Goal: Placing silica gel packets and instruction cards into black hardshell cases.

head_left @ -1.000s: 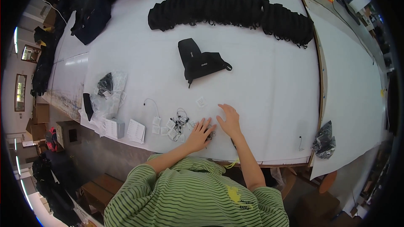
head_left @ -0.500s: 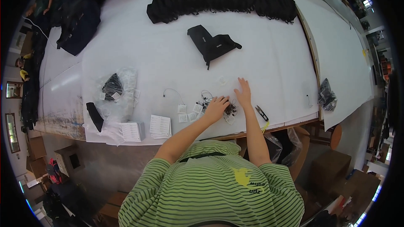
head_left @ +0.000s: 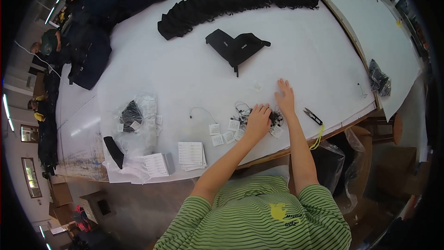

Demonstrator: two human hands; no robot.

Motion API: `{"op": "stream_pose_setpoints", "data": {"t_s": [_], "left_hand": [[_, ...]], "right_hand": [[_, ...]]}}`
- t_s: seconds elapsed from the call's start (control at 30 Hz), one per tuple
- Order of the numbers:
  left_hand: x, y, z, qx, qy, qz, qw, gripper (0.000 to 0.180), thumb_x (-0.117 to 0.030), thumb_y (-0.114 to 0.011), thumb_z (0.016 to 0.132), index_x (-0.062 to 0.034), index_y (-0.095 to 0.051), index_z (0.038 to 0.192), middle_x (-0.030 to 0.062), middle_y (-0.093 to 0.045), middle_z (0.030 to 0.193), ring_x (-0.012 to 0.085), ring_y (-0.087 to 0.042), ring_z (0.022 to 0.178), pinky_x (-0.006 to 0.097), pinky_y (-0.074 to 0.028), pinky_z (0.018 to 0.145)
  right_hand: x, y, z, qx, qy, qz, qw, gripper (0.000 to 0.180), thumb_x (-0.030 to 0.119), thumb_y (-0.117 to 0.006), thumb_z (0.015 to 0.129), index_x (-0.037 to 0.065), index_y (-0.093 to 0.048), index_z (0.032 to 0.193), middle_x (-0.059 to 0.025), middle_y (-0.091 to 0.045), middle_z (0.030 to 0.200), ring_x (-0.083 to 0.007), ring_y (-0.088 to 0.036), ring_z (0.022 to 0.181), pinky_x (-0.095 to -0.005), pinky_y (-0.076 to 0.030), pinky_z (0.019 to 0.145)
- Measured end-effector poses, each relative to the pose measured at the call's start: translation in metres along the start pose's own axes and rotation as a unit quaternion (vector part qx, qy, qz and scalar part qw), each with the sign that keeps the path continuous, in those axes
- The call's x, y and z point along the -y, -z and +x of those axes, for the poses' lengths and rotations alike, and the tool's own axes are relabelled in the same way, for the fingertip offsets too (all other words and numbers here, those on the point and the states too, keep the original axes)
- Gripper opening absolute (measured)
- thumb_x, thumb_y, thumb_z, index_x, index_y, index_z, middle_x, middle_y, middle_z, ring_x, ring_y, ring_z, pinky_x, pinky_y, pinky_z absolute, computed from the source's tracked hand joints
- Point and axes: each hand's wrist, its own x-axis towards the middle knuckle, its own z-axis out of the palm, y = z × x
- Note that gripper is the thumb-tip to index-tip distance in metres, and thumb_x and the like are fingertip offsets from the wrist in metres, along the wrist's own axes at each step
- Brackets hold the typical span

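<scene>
Since one second ago, the right forearm has moved off the black thread snips, now uncovered at its right. Its right grip is open and empty. The left grip, fingers together, covers part of a heap of thin black cords; whether it holds any, I cannot tell. Square white tags lie to its left.
</scene>
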Motion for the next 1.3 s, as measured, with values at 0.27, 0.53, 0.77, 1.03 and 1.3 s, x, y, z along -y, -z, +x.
{"op": "stream_pose_setpoints", "data": {"t_s": [0.27, 0.53, 0.77, 1.03, 1.3], "left_hand": [[-0.022, -0.016, 0.009, 0.002, 0.002, 0.046, 0.999, 0.034, -0.009, -0.057, 0.071, 0.0004, -0.056, 0.104, 0.0202, -0.061, 0.108, 0.0354, -0.054, 0.110, 0.051, -0.033, 0.105], [-0.002, -0.008, -0.002, 0.006, 0.010, 0.073, 0.997, 0.033, -0.016, -0.053, 0.081, -0.0045, -0.057, 0.112, 0.0150, -0.064, 0.106, 0.0348, -0.060, 0.097, 0.051, -0.031, 0.105], [-0.010, 0.003, 0.007, 0.071, 0.089, 0.022, 0.993, 0.035, -0.013, -0.055, 0.081, -0.0007, -0.056, 0.113, 0.0162, -0.063, 0.116, 0.0340, -0.058, 0.105, 0.043, -0.036, 0.102], [-0.232, -0.093, -0.038, 0.301, -0.203, -0.162, 0.917, 0.023, -0.004, -0.060, 0.081, -0.0064, -0.061, 0.104, 0.0146, -0.055, 0.123, 0.0343, -0.050, 0.116, 0.043, -0.040, 0.098], [-0.163, -0.195, -0.101, 0.477, -0.132, 0.058, 0.867, 0.042, -0.027, -0.058, 0.087, -0.0114, -0.053, 0.126, 0.0138, -0.036, 0.145, 0.0422, -0.033, 0.131, 0.051, -0.029, 0.107]], "right_hand": [[0.004, 0.042, 0.005, 0.009, -0.006, 0.104, 0.995, 0.049, 0.025, -0.063, 0.082, 0.016, -0.055, 0.129, -0.0140, -0.052, 0.133, -0.0335, -0.042, 0.129, -0.0465, -0.024, 0.111], [-0.020, 0.207, -0.172, -0.395, -0.011, 0.127, 0.910, 0.020, 0.007, -0.060, 0.082, 0.007, -0.065, 0.102, -0.0114, -0.064, 0.101, -0.0274, -0.058, 0.100, -0.0372, -0.044, 0.088], [-0.159, 0.186, -0.399, -0.083, -0.464, 0.009, 0.882, 0.048, 0.031, -0.070, 0.078, 0.008, -0.059, 0.119, -0.0177, -0.068, 0.088, -0.0307, -0.067, 0.081, -0.0390, -0.053, 0.074], [-0.039, 0.131, -0.371, 0.220, -0.254, 0.122, 0.934, 0.041, 0.028, -0.062, 0.084, -0.002, -0.058, 0.112, -0.0231, -0.065, 0.089, -0.0365, -0.063, 0.082, -0.0456, -0.051, 0.071], [-0.294, 0.187, -0.358, 0.065, -0.357, 0.325, 0.873, 0.012, 0.011, -0.065, 0.082, 0.001, -0.070, 0.083, -0.0064, -0.071, 0.077, -0.0142, -0.067, 0.072, -0.0221, -0.051, 0.068]]}}
